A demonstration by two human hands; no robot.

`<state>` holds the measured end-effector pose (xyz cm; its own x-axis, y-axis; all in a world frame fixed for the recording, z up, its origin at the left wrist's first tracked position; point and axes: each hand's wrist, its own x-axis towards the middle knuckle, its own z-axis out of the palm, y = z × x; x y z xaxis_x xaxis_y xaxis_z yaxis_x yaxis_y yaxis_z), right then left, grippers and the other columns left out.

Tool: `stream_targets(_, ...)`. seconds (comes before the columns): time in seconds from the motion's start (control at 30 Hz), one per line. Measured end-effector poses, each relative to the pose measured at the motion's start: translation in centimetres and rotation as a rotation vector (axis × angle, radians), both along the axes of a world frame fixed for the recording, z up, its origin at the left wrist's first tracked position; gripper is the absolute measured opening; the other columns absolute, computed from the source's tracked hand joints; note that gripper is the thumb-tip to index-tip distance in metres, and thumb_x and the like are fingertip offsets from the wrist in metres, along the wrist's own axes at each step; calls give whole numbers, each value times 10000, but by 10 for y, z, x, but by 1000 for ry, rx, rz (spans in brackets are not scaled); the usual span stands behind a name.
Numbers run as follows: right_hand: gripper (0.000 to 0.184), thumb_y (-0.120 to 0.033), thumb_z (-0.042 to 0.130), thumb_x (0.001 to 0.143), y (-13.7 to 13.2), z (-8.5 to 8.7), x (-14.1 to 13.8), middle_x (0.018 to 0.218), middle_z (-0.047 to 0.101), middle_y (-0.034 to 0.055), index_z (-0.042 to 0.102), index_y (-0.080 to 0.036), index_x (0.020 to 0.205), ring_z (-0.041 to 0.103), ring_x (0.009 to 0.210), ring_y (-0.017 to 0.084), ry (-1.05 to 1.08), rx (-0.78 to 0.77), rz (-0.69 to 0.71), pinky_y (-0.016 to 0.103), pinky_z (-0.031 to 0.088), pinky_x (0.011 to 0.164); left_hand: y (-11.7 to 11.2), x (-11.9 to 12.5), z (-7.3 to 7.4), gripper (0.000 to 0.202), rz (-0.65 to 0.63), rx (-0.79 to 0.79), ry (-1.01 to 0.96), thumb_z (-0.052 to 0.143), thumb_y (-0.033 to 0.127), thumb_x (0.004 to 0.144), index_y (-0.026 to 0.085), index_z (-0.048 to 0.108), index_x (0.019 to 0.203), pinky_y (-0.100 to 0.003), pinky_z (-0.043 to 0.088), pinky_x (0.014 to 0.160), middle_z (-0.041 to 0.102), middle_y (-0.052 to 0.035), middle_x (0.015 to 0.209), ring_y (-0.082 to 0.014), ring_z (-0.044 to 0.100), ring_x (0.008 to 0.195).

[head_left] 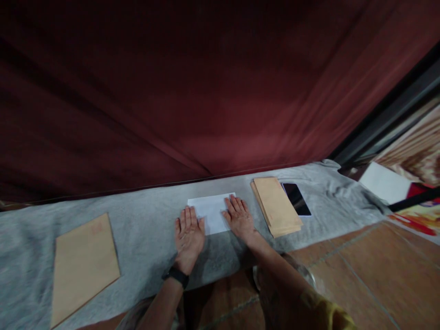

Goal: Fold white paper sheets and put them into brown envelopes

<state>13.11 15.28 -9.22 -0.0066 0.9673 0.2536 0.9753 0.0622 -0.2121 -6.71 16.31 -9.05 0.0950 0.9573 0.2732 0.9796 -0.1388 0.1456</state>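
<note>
A white sheet of paper [212,215] lies flat on the grey cloth in front of me. My left hand [189,233] rests palm down at its left edge, fingers stretched out and thumb toward the paper. On the right part of the sheet lies my right hand [239,218], also flat with its fingers extended. Neither hand grips anything. Just right of that hand is a stack of brown envelopes [277,205]. Farther left, a larger brown envelope [85,263] sits on the cloth.
A phone [297,199] with a dark screen lies beside the envelope stack. Grey cloth [147,229] covers the long surface. Behind it hangs a dark red curtain [220,101]. Tiled floor [364,275] shows at the lower right, with a dark frame [385,110] at the right.
</note>
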Motion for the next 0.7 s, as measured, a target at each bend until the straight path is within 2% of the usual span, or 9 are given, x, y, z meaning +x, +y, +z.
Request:
stream_targets(0.1, 568, -454, 368, 1045, -1, 1, 5, 1594, 357, 118, 371, -171, 1538, 368, 1443, 293, -26, -6, -7, 480, 255, 1184, 1, -7, 1, 598, 24, -12, -5, 250, 352, 1013, 41, 371, 1509, -553, 254, 1197, 402, -201, 1559, -330, 315, 1478)
stream_targets(0.23, 560, -447, 367, 1043, -1, 1, 6, 1588, 368, 115, 390, -173, 1531, 394, 1423, 300, -42, 22, -19, 478, 252, 1179, -3, 0, 9, 614, 12, 94, -78, 268, 347, 1015, 26, 287, 1537, -561, 215, 1217, 327, -220, 1594, -332, 235, 1509)
stream_targets(0.3, 559, -445, 370, 1040, -1, 1, 5, 1588, 365, 118, 399, -172, 1526, 403, 1416, 303, -39, 33, -24, 480, 249, 1177, -4, 15, 14, 614, -89, 129, -105, 280, 334, 1014, 44, 243, 1554, -536, 215, 1229, 292, -204, 1615, -312, 205, 1521)
stream_targets(0.37, 551, -435, 375, 1037, -2, 2, 5, 1592, 358, 114, 408, -177, 1522, 401, 1419, 303, -35, 33, -22, 481, 244, 1178, -2, 35, 16, 604, -251, 93, -99, 289, 317, 1012, 58, 245, 1555, -486, 237, 1234, 297, -184, 1618, -278, 207, 1524)
stream_targets(0.43, 537, -405, 384, 1032, -2, 2, 5, 1593, 358, 108, 413, -182, 1520, 390, 1427, 298, -32, 21, -21, 477, 240, 1180, 5, 56, 14, 600, -344, 37, -64, 295, 323, 1010, 65, 264, 1550, -466, 247, 1233, 315, -172, 1613, -254, 220, 1522)
stream_targets(0.5, 531, -374, 389, 1027, -2, 1, 6, 1593, 359, 103, 410, -185, 1523, 382, 1433, 294, -31, 8, -18, 472, 238, 1181, 13, 68, 10, 610, -337, -13, -31, 286, 366, 1014, 59, 290, 1541, -477, 255, 1225, 341, -177, 1599, -261, 234, 1517)
stream_targets(0.57, 534, -376, 387, 1028, -2, 0, 6, 1594, 357, 101, 403, -184, 1526, 383, 1432, 297, -28, 4, -16, 473, 241, 1180, 22, 70, 5, 650, -295, -39, -13, 290, 443, 1012, 50, 321, 1529, -480, 267, 1215, 365, -192, 1583, -279, 266, 1505)
stream_targets(0.7, 560, -447, 362, 1039, -1, -1, 6, 1591, 358, 111, 404, -172, 1526, 386, 1428, 311, -24, 8, -15, 484, 245, 1178, 29, 50, -1, 685, -267, -1, 8, 266, 496, 1012, 39, 352, 1515, -467, 267, 1212, 387, -201, 1568, -286, 303, 1491)
